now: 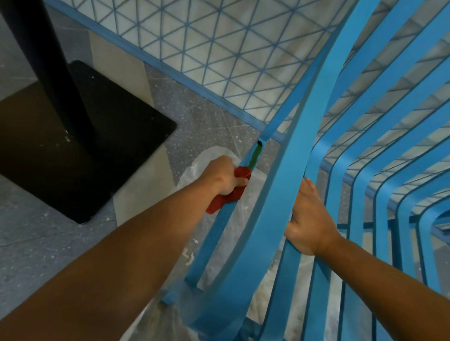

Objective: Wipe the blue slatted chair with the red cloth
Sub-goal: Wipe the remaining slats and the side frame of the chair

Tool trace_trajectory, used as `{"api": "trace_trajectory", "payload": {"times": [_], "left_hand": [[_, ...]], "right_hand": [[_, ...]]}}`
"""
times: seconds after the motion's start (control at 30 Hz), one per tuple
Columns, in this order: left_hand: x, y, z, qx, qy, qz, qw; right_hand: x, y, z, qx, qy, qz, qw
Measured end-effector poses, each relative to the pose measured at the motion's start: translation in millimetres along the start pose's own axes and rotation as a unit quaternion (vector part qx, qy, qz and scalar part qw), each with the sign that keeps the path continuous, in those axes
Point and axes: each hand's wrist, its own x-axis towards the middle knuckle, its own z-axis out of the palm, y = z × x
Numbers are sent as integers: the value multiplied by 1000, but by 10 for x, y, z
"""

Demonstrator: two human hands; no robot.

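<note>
Fingers of the left hand (224,176) curl round the red cloth (229,192), pressing it against the outermost slat of the blue slatted chair (280,195). Right hand (309,224) grips a neighbouring slat, fingers wrapped behind it.

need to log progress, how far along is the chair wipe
Nothing shows which slats are already clean. In hand: the left hand grips the red cloth against the outermost left slat of the chair, while the right hand holds a nearby slat. The slats to the right show no cloth on them.
</note>
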Motion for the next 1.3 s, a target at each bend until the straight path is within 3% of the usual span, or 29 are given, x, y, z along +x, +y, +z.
{"api": "trace_trajectory", "payload": {"times": [0.33, 0.7, 0.93, 1.3], "left_hand": [[-200, -266, -105, 58, -81, 32, 995], [166, -84, -40, -46, -35, 23, 998], [329, -25, -13, 44, 8, 45, 998], [283, -186, -90, 78, -68, 45, 994]], "right_hand": [[-18, -39, -39, 9, -5, 9, 1000], [5, 11, 3, -3, 0, 2, 1000], [1, 23, 15, 10, -6, -2, 1000], [-36, -72, -61, 50, 1, 19, 999]]}}
